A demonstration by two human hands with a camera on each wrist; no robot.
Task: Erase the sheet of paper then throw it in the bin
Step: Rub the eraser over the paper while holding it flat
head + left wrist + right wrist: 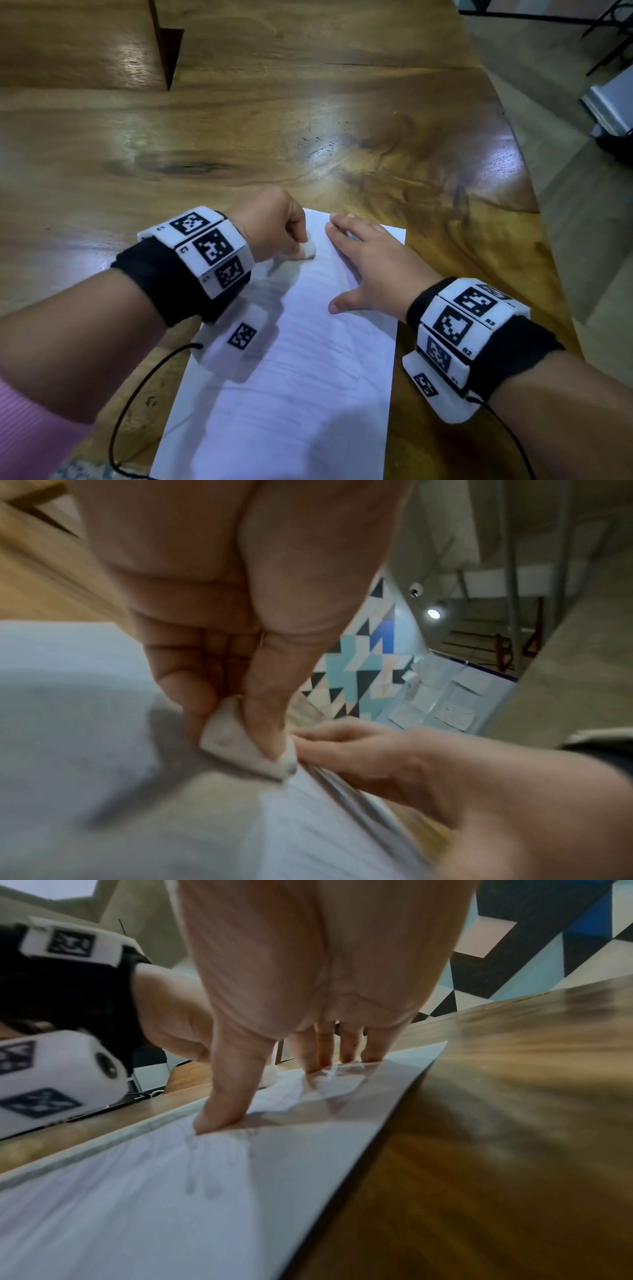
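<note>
I'm mid-erase: left hand (pixel 274 222) pinching the eraser (pixel 306 249), right hand (pixel 368 260) flat, pinning the sheet (pixel 291 377). Next I'm probably needing more rubbing before any binning.

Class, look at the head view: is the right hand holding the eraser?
No: the left hand pinches the white eraser, while the right hand lies flat, pressing the sheet of paper.

Table (pixel 308 102) glossy varnished wood; sheet (pixel 291 394) matt paper; eraser (pixel 307 249) matt rubber.
</note>
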